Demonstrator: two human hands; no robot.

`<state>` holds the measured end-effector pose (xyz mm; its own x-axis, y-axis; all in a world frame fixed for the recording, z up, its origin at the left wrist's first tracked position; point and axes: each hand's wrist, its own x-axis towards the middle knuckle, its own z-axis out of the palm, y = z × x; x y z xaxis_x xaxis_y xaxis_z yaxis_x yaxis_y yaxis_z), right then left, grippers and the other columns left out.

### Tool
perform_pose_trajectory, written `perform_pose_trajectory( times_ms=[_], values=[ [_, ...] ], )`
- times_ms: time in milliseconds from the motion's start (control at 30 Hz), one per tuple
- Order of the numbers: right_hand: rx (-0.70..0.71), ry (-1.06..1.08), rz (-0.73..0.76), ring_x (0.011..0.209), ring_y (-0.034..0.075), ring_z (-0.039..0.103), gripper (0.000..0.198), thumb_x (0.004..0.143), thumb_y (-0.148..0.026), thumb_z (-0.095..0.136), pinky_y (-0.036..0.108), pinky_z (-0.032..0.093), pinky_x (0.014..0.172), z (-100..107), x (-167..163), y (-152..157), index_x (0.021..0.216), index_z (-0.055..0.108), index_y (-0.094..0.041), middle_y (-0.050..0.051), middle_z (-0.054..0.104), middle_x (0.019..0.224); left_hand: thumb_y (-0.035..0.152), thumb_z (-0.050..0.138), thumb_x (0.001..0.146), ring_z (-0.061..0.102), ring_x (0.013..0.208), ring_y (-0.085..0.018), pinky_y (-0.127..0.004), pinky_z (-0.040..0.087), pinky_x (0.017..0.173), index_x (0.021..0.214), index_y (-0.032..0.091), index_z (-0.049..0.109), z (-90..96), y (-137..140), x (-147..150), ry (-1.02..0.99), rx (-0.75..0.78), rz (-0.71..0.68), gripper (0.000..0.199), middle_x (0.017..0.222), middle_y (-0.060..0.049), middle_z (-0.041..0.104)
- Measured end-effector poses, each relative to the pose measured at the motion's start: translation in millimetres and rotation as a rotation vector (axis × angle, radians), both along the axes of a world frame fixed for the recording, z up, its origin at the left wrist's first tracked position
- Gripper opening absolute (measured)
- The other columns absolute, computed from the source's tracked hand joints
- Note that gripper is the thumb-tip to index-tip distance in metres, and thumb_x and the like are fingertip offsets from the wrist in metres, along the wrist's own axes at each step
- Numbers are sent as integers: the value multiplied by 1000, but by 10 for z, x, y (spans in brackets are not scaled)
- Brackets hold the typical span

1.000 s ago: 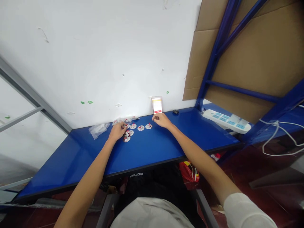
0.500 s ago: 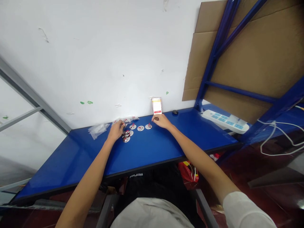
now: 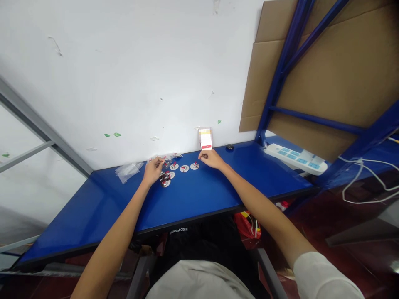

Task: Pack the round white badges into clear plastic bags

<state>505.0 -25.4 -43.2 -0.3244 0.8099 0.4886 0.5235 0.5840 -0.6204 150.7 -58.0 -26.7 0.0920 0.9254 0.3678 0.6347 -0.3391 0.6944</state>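
At the left of the small pieces, my left hand point(image 3: 153, 170) pinches a dark round disc point(image 3: 166, 164) with a red mark on it. Just below its fingers, several overlapping dark, red and white discs point(image 3: 165, 178) form a small pile on the blue table point(image 3: 193, 195). A row of white round discs with red and dark figures lies between my hands, including a middle disc point(image 3: 184, 168) and a right-hand disc point(image 3: 195, 166). My right hand point(image 3: 211, 158) is closed beside that last disc, fingers curled; whatever they hold is hidden.
Clear plastic bags point(image 3: 129, 171) lie left of my left hand, with more packets point(image 3: 177, 155) along the wall. A phone point(image 3: 205, 139) with a lit screen leans on the wall. A small black object point(image 3: 230, 147) and a white power strip point(image 3: 296, 159) are to the right.
My left hand has shifted slightly up and left, and the dark disc at its fingertips now faces the camera. My right hand has barely moved.
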Motion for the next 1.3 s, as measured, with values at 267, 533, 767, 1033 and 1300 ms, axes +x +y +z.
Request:
perform_pose_trajectory(
  times_ms=[267,533,767,1033,1300],
  values=[
    [-9,10,1,68,14,62,21,83,-9,61,25,43,66,12,-6,-9,86,80,-18,0,73,76,32,55,98,73,89,-26,-36,54,87,99,24,67,-33,44,-104,201,152,50,15,93,-6,78],
    [-9,-1,-13,69,15,63,21,82,-8,62,25,43,66,36,4,-25,87,81,-18,1,73,76,34,59,98,69,91,-26,-36,52,87,101,23,71,-117,125,-206,374,198,103,17,100,-9,76],
    [-16,3,-21,70,14,64,23,83,-7,61,24,45,68,23,-20,-3,86,80,-19,0,73,76,33,56,98,68,86,-25,-36,50,81,97,23,70,-183,174,-180,379,172,24,17,91,-7,74],
    [-20,-12,6,69,14,62,23,82,-6,61,24,43,66,28,-38,-33,87,81,-17,1,72,76,37,54,100,70,89,-25,-37,53,90,110,21,72,-74,139,-171,347,231,25,26,106,-8,77],
    [-43,-39,24,69,14,62,25,83,-5,60,24,43,66,-23,-27,-14,89,81,-17,1,73,77,34,52,98,70,106,-29,-45,49,106,101,23,80,35,59,-195,493,210,-121,30,109,-9,79]
  ],
)
